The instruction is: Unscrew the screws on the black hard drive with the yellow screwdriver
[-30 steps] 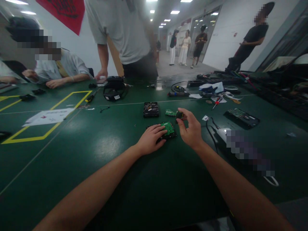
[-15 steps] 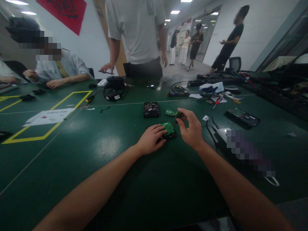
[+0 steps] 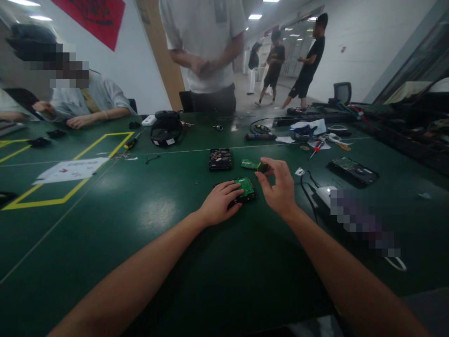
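Observation:
A hard drive (image 3: 248,187) with a green circuit board facing up lies on the green table in front of me. My left hand (image 3: 221,199) holds it against the table, fingers across its top and thumb along its near edge. Just right of the drive, my right hand (image 3: 278,185) pinches the black-and-yellow handle of a screwdriver (image 3: 263,167) between thumb and fingers. Its shaft and tip cannot be made out. Behind the drive lies a loose green circuit board (image 3: 248,164), and a second hard drive (image 3: 220,159) sits farther back to the left.
At right are another hard drive (image 3: 353,171), a pale pouch-like item (image 3: 324,194) with a cord, and a red screwdriver (image 3: 317,147). A black case (image 3: 164,131), a yellow-handled screwdriver (image 3: 130,142) and paper (image 3: 72,169) lie left. A person (image 3: 210,51) stands across the table.
My right hand stays nearly in place; the screwdriver handle has turned or tilted slightly. My left hand is still. The person opposite has brought both hands together, and people behind have walked left.

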Demonstrator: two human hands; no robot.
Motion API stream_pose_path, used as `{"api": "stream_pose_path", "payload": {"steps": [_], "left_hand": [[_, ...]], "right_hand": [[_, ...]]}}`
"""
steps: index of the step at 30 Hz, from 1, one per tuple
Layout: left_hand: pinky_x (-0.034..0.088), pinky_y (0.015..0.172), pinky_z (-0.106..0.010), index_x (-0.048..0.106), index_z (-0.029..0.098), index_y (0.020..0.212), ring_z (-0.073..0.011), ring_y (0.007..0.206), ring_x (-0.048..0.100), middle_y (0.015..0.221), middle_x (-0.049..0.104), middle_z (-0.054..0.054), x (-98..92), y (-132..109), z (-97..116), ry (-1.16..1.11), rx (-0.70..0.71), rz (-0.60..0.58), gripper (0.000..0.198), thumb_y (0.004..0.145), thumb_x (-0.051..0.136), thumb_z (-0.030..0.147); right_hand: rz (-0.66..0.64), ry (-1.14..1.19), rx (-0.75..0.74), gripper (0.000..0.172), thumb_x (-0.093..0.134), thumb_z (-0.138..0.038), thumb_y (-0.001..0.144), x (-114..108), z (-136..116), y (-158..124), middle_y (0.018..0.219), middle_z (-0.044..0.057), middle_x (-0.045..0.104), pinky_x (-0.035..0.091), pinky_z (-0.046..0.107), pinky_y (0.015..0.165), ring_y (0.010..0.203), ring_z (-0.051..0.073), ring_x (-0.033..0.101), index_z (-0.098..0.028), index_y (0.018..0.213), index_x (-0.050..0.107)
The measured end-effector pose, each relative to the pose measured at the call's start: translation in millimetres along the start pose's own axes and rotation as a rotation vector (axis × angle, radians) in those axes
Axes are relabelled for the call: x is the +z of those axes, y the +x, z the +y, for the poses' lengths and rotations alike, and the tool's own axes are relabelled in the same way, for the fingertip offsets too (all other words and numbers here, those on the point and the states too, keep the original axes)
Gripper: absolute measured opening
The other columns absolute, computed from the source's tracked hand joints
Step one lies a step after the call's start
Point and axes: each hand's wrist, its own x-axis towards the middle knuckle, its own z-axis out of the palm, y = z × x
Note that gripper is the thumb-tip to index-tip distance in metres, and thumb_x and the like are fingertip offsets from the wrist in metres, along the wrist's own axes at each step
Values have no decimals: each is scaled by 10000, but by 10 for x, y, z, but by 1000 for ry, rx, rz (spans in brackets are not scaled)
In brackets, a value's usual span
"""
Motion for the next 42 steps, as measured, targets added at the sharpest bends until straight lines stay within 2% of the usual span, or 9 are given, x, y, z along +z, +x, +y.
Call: {"api": "stream_pose_path", "payload": {"steps": [5, 14, 21, 24, 28, 35, 39, 42], "left_hand": [[448, 1204, -608, 614, 229, 1443, -349, 1484, 495, 1533, 601, -121, 0, 3, 2, -16, 6, 11, 464, 1001, 660, 362], [447, 1204, -608, 615, 228, 1449, -349, 1483, 495, 1530, 602, -125, -6, -4, -11, -5, 3, -3, 467, 1007, 653, 374], [446, 1206, -606, 623, 224, 1436, -347, 1485, 494, 1533, 599, -124, -1, -5, -8, -9, -5, 1, 459, 1000, 660, 363], [446, 1205, -606, 621, 218, 1436, -346, 1480, 498, 1525, 606, -125, 2, -9, -12, -7, 2, 2, 458, 1004, 655, 364], [451, 1198, -612, 619, 224, 1441, -347, 1481, 497, 1525, 606, -125, 4, -10, -11, -4, -4, 5, 463, 1003, 657, 369], [447, 1198, -619, 622, 239, 1442, -349, 1482, 497, 1529, 604, -123, -11, 0, 3, -24, -13, 0, 469, 994, 672, 366], [445, 1203, -613, 618, 240, 1446, -347, 1486, 493, 1534, 599, -121, -14, 4, 2, -19, -11, -3, 470, 994, 671, 361], [444, 1201, -616, 613, 241, 1451, -349, 1487, 491, 1534, 600, -121, -11, 3, -5, -17, -12, -3, 477, 994, 670, 367]], "right_hand": [[-14, 6, -4, 417, 587, -208, 1027, 6, 45, -17, 1256, 81, 692, 611, 488, 907, 960, 236, 700, -318, 1428, 568], [13, -23, -11, 406, 665, -254, 998, -3, -2, 1, 1253, 96, 690, 626, 459, 866, 1085, 268, 687, -300, 1394, 590], [-50, 89, 41, 465, 548, -217, 1043, 35, 86, -50, 1379, 79, 683, 614, 512, 998, 1132, 261, 716, -339, 1490, 509], [-31, 80, 45, 477, 600, -248, 1025, 35, 67, -43, 1350, 84, 675, 630, 507, 956, 1123, 266, 703, -343, 1484, 514], [24, 27, -8, 398, 654, -253, 996, 9, 22, -6, 1242, 98, 649, 649, 465, 850, 1109, 274, 667, -323, 1384, 605], [-13, 28, 14, 437, 541, -210, 1034, 22, 65, -31, 1328, 89, 681, 616, 523, 972, 1123, 273, 699, -325, 1456, 546], [9, 15, 22, 443, 605, -239, 1015, 25, 52, -34, 1324, 96, 664, 630, 489, 921, 1083, 261, 692, -312, 1447, 543], [30, 9, -12, 386, 632, -236, 1008, 12, 33, -16, 1270, 98, 649, 636, 449, 848, 1100, 260, 662, -308, 1384, 581]]}}
